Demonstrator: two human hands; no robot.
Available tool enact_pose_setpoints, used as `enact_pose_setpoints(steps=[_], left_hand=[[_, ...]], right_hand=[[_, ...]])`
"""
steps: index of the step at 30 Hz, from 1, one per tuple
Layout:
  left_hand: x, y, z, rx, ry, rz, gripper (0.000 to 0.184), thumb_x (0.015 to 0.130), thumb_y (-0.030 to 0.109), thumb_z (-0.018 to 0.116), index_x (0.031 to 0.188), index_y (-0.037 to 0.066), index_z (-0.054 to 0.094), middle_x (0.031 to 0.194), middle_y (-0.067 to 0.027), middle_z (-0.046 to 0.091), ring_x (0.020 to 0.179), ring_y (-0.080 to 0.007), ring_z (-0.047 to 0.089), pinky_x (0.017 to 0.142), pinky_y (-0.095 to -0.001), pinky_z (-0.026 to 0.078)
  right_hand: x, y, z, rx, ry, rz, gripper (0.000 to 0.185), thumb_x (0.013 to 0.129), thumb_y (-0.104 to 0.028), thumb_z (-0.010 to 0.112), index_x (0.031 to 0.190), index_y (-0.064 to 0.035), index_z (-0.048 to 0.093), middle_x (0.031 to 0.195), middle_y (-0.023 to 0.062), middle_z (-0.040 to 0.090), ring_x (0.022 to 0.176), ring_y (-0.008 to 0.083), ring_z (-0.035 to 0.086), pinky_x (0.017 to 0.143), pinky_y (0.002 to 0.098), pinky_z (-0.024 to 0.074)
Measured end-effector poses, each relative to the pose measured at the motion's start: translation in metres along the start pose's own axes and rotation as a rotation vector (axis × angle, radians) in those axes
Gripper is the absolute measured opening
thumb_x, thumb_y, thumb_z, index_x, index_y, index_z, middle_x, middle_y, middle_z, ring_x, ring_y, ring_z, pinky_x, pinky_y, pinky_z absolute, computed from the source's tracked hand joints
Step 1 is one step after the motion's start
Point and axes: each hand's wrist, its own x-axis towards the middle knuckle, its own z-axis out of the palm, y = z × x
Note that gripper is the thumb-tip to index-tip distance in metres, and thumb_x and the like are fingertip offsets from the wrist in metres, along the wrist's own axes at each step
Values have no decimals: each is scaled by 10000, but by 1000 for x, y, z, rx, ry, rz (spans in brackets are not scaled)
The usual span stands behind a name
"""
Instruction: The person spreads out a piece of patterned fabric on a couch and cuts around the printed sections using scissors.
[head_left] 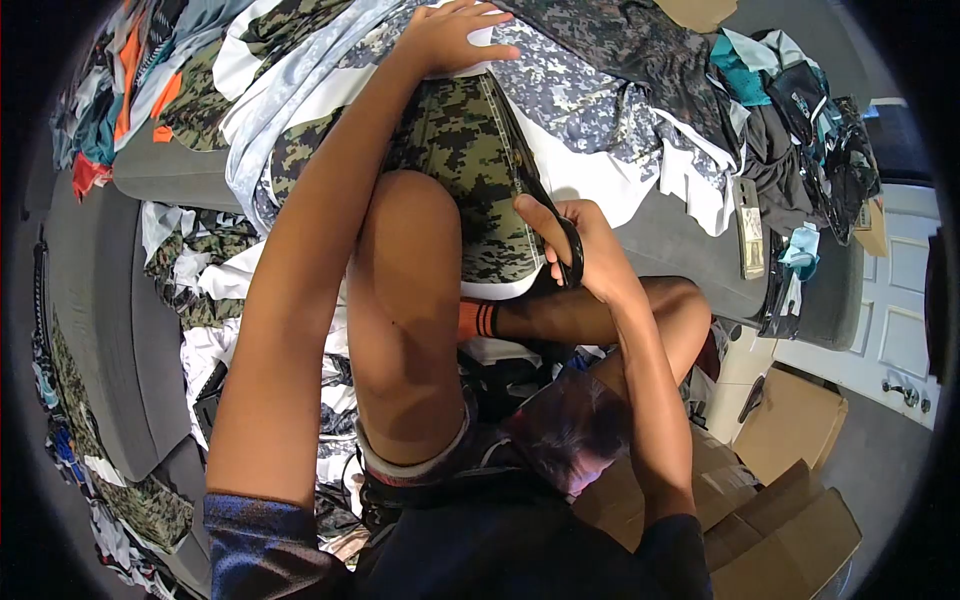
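My left hand (455,40) lies spread on the camouflage cloth at the top, fingers apart and pointing right. Black-handled scissors (572,255) are gripped in my right hand (590,250), with the thumb and fingers around the handle loops. Their blades point up and left along the right edge of a green camouflage piece (460,165) with a white lower border. This piece lies beyond my raised knee. Grey digital-camouflage fabric (590,100) and white cloth spread beside and beneath it.
A grey sofa (680,250) bears the fabrics. A phone-like object (748,228) rests on its right side. Open cardboard boxes (790,420) stand at the lower right, near a white door (905,290). Piled clothes (125,90) lie at the upper left.
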Motion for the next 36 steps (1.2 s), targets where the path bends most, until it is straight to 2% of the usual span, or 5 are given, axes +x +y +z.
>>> enact_pose_setpoints(steps=[11, 16, 23, 28, 36], left_hand=[[2, -7, 8, -52, 50, 31, 681, 823, 759, 415, 1351, 339, 507, 1418, 132, 457, 1344, -137, 369, 1064, -412, 251], [4, -9, 8, -71, 35, 13, 573, 892, 674, 400, 1338, 337, 527, 1405, 115, 481, 1336, -153, 390, 1049, -412, 260], [3, -3, -3, -120, -35, -57, 481, 923, 563, 461, 1320, 306, 553, 1392, 85, 503, 1331, -169, 400, 1037, -418, 277], [4, -8, 2, -114, -8, -39, 475, 926, 558, 459, 1317, 307, 556, 1391, 78, 504, 1326, -170, 405, 1030, -423, 286], [5, -7, 0, -137, -10, -16, 493, 938, 573, 418, 1338, 309, 530, 1399, 75, 494, 1332, -162, 396, 1037, -438, 279]], right_hand=[[-79, 55, -27, 85, 86, -71, 389, 878, -296, 655, 590, -67, 532, 504, -5, 494, 421, 70, 405, 433, 185, 312], [-22, 24, -69, -578, 492, -183, 518, 833, -403, 703, 638, 43, 529, 537, 71, 497, 483, 197, 410, 508, 345, 406], [9, -22, -157, -454, -302, -31, 369, 854, -321, 665, 851, 48, 668, 699, 68, 614, 601, 137, 507, 573, 293, 453], [-41, 47, -265, -895, 628, 53, 663, 675, -316, 814, 1148, 78, 568, 1114, 199, 630, 885, 283, 612, 808, 371, 490], [-69, 101, -299, -433, 241, 359, 598, 636, -303, 840, 1061, 37, 591, 995, 176, 619, 850, 239, 586, 621, 285, 506]])
